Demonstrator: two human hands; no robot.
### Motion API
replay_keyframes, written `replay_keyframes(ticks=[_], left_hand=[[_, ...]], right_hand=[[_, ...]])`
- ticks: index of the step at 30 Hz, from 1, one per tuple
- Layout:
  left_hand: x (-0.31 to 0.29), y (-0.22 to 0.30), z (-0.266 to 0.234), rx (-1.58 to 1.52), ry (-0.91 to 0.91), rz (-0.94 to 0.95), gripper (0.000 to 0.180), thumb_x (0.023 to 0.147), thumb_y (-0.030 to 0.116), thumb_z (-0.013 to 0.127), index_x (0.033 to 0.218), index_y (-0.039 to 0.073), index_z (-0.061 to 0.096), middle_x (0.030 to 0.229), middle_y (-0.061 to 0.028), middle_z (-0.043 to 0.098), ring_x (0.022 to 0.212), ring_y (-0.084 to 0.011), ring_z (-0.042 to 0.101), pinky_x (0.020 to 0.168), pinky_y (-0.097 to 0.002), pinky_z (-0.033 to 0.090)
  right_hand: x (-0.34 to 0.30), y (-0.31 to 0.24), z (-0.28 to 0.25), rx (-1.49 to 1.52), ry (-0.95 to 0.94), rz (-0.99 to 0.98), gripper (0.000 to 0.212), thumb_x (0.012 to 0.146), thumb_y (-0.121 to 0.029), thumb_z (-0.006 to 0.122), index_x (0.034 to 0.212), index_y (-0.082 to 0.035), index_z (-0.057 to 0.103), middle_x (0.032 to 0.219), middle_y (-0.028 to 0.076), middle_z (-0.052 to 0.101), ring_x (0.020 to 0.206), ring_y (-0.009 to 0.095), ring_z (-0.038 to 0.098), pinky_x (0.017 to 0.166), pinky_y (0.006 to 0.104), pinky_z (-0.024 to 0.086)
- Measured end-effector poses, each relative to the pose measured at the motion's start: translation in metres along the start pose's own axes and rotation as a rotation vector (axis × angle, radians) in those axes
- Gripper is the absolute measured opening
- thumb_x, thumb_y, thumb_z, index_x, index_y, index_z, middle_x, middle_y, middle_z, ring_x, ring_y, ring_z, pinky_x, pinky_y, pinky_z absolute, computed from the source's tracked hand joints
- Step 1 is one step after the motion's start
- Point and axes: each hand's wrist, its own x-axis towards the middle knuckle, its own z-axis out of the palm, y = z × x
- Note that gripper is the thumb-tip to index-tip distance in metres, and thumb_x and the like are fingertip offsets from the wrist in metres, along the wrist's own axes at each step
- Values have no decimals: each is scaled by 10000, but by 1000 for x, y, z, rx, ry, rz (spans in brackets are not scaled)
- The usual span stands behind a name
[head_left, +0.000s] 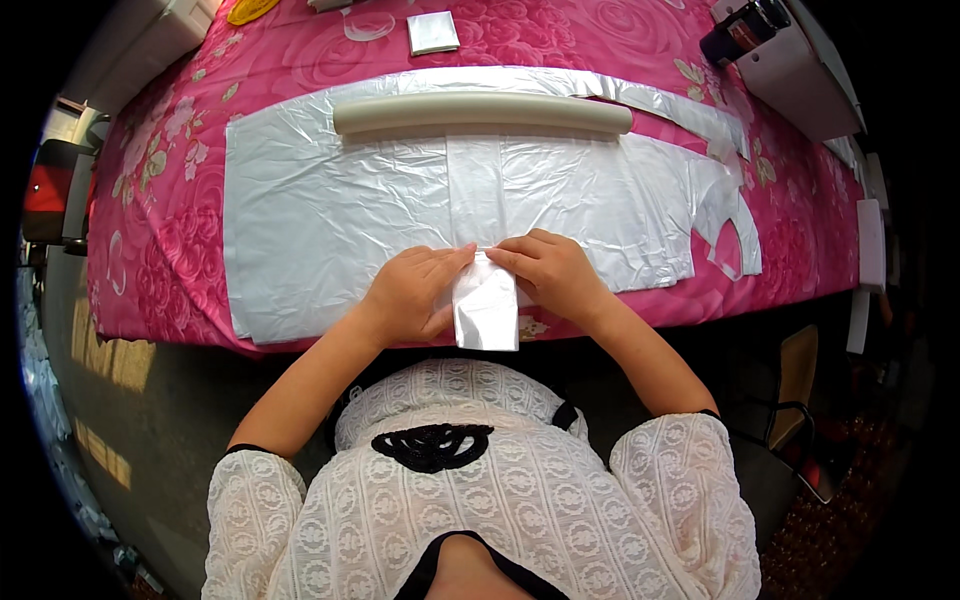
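White plastic sheets [330,190] lie spread in a stack on the table, with cut-out strap shapes at their right end. A narrow folded strip of white plastic [486,305] runs across the middle and hangs toward me over the near edge. My left hand [415,290] pinches the left side of this strip between thumb and fingers. On its right side my right hand [555,272] does the same, thumb and fingertips pressed on the fold. Beyond my hands a long pale tube [480,115] rests crosswise on the sheets.
A pink floral cloth [170,270] covers the table. At the far side lies a small folded white packet [432,33]. A dark cup [742,32] stands by a white box [800,75] at the far right. To the right on the floor is a chair [793,390].
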Motion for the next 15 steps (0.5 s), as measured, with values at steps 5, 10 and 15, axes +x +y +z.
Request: replay_keyframes(ticks=[5,10,15], left_hand=[[13,3,2,-576,203,-574,439,944,207,390,1304,-45,388,1188,-194,551,1060,-258,563,894,-320,429],[13,8,8,-121,244,-225,554,881,197,504,1342,-45,313,1324,-238,405,1219,-336,420,999,-403,349],[17,19,34,224,-2,-155,775,820,338,564,1381,-56,204,1437,-228,225,1340,-358,220,1085,-459,181]], right_hand=[[27,2,-6,564,-116,700,151,825,-141,578,842,-19,664,687,51,642,596,138,598,576,264,469],[57,25,-20,705,-430,985,256,849,-246,582,736,-26,649,579,31,595,510,85,540,474,229,388],[68,34,-24,691,-555,1050,272,830,-293,612,715,-48,638,567,24,585,492,87,527,453,236,371]])
